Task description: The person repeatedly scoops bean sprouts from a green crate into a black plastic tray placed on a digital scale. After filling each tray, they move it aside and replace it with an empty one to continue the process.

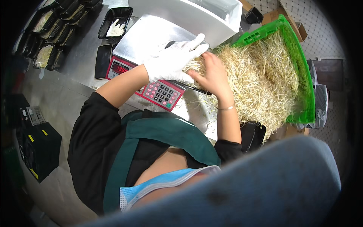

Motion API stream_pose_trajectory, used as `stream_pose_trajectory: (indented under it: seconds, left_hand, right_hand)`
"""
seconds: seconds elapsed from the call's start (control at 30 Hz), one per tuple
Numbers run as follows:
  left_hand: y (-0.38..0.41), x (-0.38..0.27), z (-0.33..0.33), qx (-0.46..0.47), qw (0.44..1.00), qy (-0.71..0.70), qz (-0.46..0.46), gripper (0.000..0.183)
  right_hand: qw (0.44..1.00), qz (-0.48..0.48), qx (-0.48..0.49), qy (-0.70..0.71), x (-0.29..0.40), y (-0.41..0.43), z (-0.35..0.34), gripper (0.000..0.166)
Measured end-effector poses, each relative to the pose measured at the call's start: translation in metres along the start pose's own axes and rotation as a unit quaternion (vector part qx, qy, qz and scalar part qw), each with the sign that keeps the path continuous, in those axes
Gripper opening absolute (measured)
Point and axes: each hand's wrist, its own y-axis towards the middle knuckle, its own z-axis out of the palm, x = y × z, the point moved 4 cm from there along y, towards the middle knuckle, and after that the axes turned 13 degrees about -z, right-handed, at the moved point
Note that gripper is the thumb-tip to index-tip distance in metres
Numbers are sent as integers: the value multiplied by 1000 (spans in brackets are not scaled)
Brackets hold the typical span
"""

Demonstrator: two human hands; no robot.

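Note:
My left hand (177, 61), in a white glove, lies spread over a black plastic tray (195, 88) on the steel plate of a red digital scale (160, 93). Bean sprouts (195, 65) show between the two hands, at the tray. My bare right hand (212, 72) touches them with fingers and thumb bent; whether it grips any is hidden. The lit display bears digits. To the right, a large heap of bean sprouts (255, 79) fills a green plastic crate (310, 85), tipped towards the scale.
Left of the scale lie a dark phone (103, 61) and a black tray (106, 20) with a white glove (116, 29). Filled black trays (44, 56) are stacked at the upper left. A white plastic bin (210, 21) stands behind the scale. Loose sprouts litter the steel table.

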Motion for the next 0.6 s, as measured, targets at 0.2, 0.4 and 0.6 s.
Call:
stream_pose_trajectory:
  seconds: [0.2,0.4,0.6]
  left_hand:
    - [-10,3,21,10,997,68,25,90]
    - [4,4,20,166,983,28,-73,86]
    - [-9,2,6,46,998,34,31,83]
  right_hand:
    - [994,46,101,18,10,-4,16,39]
    - [981,91,170,24,3,6,15,47]
    - [997,34,-34,65,-16,-40,-45,82]
